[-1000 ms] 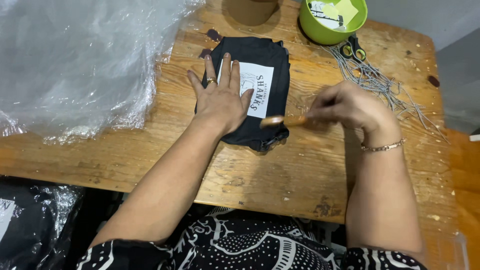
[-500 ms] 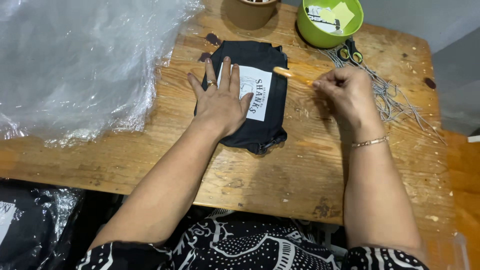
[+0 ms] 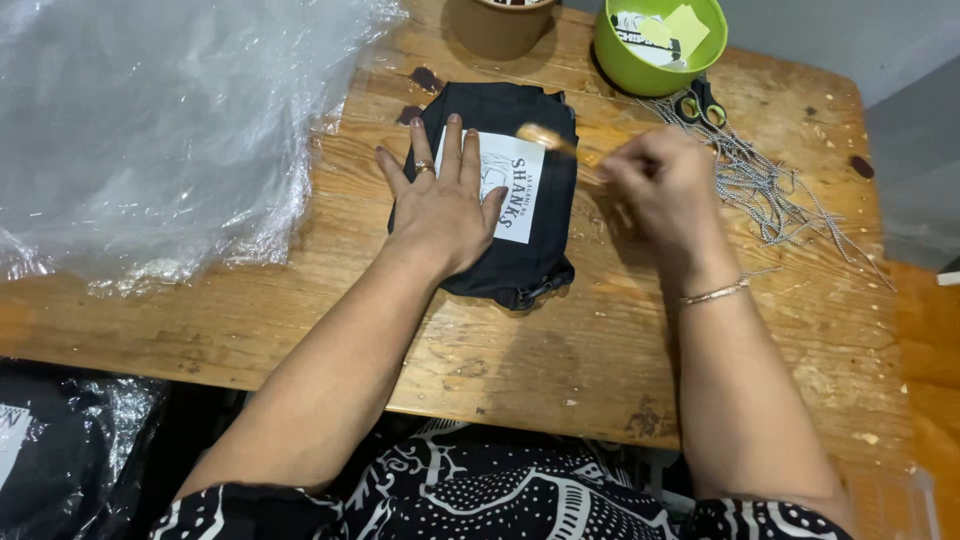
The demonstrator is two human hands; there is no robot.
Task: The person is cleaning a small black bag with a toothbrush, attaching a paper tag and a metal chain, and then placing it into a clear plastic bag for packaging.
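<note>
Worn wooden counter (image 3: 300, 300), 2 hands at work.
The left hand (image 3: 447, 205) lies flat, fingers spread, on the folded black garment (image 3: 545, 215); the right hand (image 3: 662, 185), just beside it, pinches a thin wooden stick (image 3: 545, 138) over its white label.

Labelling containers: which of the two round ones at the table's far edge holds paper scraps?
The bright green plastic bowl, far right by the black-handled scissors; yellow and white scraps lie in it. The brown cup left of it is cropped, contents unseen.

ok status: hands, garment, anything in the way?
Left hand flat on folded black garment. Right hand grips thin wooden stick over it. Nothing blocking.
</note>
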